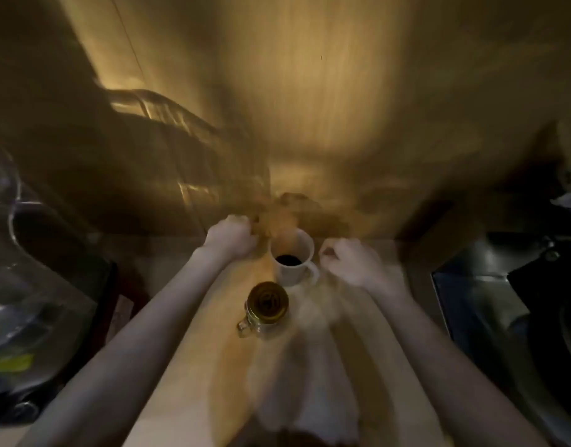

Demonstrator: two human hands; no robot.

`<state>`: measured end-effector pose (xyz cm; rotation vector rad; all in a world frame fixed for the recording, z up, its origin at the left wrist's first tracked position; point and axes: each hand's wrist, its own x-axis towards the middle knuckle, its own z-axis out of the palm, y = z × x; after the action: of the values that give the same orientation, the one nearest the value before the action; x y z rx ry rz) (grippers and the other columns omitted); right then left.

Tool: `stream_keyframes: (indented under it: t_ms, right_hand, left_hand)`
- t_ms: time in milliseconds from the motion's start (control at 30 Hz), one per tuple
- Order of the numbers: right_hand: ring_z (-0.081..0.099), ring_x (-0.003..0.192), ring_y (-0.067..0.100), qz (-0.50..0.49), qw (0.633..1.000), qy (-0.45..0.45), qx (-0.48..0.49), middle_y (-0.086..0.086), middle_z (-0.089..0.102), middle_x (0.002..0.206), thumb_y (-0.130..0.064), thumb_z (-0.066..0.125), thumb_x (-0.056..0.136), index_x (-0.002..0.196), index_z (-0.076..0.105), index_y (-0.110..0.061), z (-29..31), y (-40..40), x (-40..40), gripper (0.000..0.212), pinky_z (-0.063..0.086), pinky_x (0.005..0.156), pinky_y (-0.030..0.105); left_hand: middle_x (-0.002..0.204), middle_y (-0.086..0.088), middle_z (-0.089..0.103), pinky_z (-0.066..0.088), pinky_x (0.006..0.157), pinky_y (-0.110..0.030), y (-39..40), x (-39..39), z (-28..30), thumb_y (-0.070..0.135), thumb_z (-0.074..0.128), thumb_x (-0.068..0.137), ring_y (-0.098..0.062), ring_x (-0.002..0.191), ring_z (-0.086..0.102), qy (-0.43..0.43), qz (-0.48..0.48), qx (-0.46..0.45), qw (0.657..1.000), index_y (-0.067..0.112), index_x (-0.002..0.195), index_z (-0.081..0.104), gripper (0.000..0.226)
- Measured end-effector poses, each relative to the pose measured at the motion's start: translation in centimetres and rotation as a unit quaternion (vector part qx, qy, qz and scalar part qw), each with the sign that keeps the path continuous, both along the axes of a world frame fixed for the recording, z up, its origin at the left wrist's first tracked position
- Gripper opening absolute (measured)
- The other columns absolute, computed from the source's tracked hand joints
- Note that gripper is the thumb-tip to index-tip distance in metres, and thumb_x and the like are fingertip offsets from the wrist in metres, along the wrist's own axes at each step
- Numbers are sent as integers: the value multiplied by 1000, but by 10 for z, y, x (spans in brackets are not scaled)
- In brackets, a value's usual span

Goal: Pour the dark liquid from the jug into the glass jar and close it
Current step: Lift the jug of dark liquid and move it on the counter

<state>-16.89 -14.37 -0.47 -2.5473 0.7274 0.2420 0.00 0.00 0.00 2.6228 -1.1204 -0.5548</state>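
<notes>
The jug (292, 261) stood on the surface (193, 366) between your curled hands, left hand (231, 238) and right hand (348, 261) touching nothing, dark liquid unpoured. The jar (267, 307) sat just nearer you, placed close for a short pour.

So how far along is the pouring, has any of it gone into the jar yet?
It looks barely begun. The dark liquid sits in the white jug. The glass jar stands nearer, its gold lid seemingly on. The left hand and right hand flank the jug, blurred. Opening, pouring and closing remain.
</notes>
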Motion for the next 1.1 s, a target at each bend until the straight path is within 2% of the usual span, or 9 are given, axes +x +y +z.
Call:
stream_keyframes:
  t_ms: [100,200,300,433,567,700,833,933,1100]
  right_hand:
    - [62,99,28,-86,995,-43,26,5,70,107,-30,53,89,111,58,-19,-31,8,-9,25,53,81,39]
    - [60,102,27,-170,975,-125,74,9,66,110,-24,57,89,119,54,-14,-62,21,-18,32,51,84,37]
    - [50,120,25,-183,963,-161,117,11,55,131,-10,59,88,133,44,-9,-82,27,-16,47,45,100,38]
    - [39,131,23,-169,959,-163,158,10,44,142,-6,56,91,140,33,-7,-99,34,-8,54,35,107,34]
    - [54,112,22,-176,949,-180,188,11,58,124,0,51,92,131,43,-5,-105,37,1,40,40,87,20]
    - [54,78,17,-167,951,-204,160,10,62,87,5,45,92,107,57,-1,-101,31,4,20,31,58,14]
    - [59,81,23,-162,954,-216,130,17,67,91,-2,50,93,106,60,0,-92,19,4,16,36,64,19]
    - [56,73,18,-179,949,-230,121,7,62,77,-5,56,90,99,62,-5,-79,14,-1,11,39,64,23]
    - [54,62,21,-243,913,-322,62,4,56,65,-6,59,85,79,61,-8,-52,17,-22,6,45,57,33]
  left_hand:
    - [105,-19,63,52,76,-44,0,-5,-25,26,44,88,-34,91,60,30,26,-6,999,6,111,52,32]
    - [124,-22,54,46,87,-43,-4,-13,-51,18,45,87,-36,110,53,94,61,21,993,8,128,39,43]
    - [140,-22,41,38,104,-41,-7,-18,-69,7,44,84,-34,126,41,166,72,-28,983,9,137,29,56]
    - [145,-14,37,35,105,-39,-10,-23,-75,2,47,82,-30,130,38,294,103,-111,944,13,140,26,63]
    - [145,-8,37,34,108,-45,-10,-26,-73,5,54,79,-26,130,37,387,139,-155,898,20,140,26,69]
    - [136,-6,44,38,92,-33,-12,-29,-71,8,53,81,-20,114,44,406,153,-159,887,18,138,32,62]
    - [120,3,45,38,83,-31,-15,-31,-61,11,55,82,-17,108,42,420,168,-168,876,20,138,31,61]
    - [101,5,54,40,71,-23,-16,-37,-45,9,55,81,-12,94,50,399,148,-184,886,16,135,35,58]
    - [105,-4,60,44,86,-29,-18,-57,-11,10,62,77,-14,96,55,370,124,-221,894,12,131,41,58]
